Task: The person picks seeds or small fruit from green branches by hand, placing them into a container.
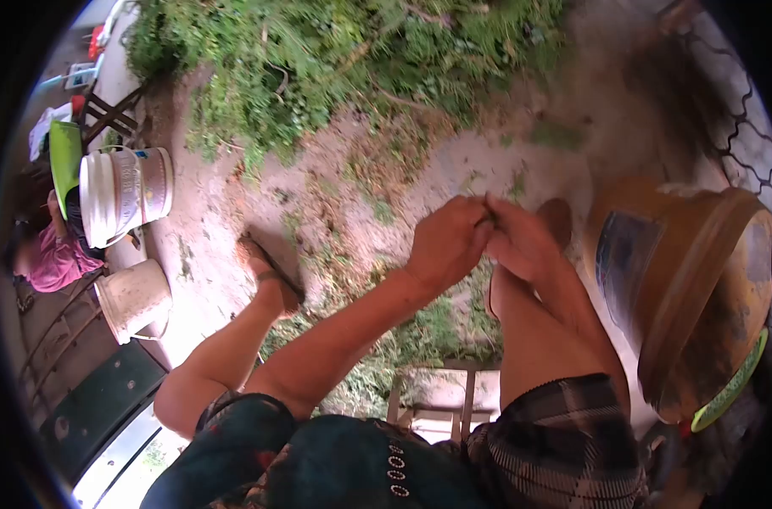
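Note:
My left hand (pixel 448 240) and my right hand (pixel 522 240) meet in front of my knees. The fingers of both are closed and pressed close together. A small dark bit shows between them, too little to name. Beneath my hands the ground is strewn with green leaf scraps (pixel 386 174). Beyond them lies a big heap of leafy green branches (pixel 352 76), the nearest pile of plants to my hands.
To the right stands a large brown tub (pixel 623 280) beside a green-rimmed thing (pixel 730 382). At left are a white bucket (pixel 131 191), a smaller pale bucket (pixel 136 297) and a person in a pink top (pixel 59 259). My sandaled foot (pixel 267 271) rests on the ground.

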The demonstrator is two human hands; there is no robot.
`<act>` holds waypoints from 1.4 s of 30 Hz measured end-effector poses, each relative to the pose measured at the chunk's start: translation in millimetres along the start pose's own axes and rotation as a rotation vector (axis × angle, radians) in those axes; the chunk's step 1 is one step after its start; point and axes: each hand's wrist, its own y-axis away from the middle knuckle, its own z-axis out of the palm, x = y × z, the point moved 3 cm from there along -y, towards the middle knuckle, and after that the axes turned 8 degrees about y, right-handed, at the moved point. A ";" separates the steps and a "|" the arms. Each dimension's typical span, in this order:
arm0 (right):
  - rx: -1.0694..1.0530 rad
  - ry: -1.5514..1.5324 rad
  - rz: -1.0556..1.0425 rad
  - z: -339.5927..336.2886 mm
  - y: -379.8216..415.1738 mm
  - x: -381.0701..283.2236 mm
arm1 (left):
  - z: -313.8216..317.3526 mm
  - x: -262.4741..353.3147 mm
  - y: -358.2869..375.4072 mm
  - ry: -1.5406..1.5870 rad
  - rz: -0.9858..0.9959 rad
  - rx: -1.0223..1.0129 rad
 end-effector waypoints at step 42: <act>0.357 0.407 0.098 -27.1 -14.8 -5.5 | -97.6 -168.6 -25.5 1.374 -0.590 0.213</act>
